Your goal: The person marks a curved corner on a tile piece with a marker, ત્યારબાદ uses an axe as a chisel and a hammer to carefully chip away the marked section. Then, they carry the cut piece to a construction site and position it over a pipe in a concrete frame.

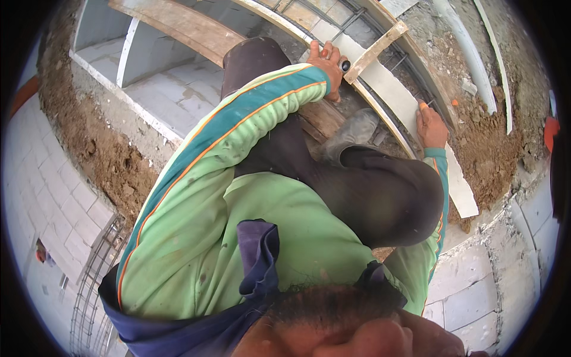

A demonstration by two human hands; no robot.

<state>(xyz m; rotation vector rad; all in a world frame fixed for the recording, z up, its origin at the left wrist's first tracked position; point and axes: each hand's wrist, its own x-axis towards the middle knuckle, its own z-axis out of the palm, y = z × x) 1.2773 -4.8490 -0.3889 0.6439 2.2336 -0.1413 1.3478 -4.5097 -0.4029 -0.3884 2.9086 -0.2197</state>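
Observation:
My left hand (327,68) rests on the thin curved edge of a wooden form (388,123), fingers apart and reaching over it. Against that hand is a small round black thing (345,65), its kind unclear. A short wooden crosspiece (376,51) lies right beside it, across the form. My right hand (432,128) is closed at the outer edge of a long pale strip (399,97) laid along the form. From its fingers pokes the orange end (423,106) of a small thing, the rest hidden.
Reinforcing bars (348,22) run inside the form. A brown plank (178,27) spans the walled pit (169,89) at left. A pale pipe (470,56) and loose soil (485,154) lie to the right. A rebar cage (92,285) stands at lower left.

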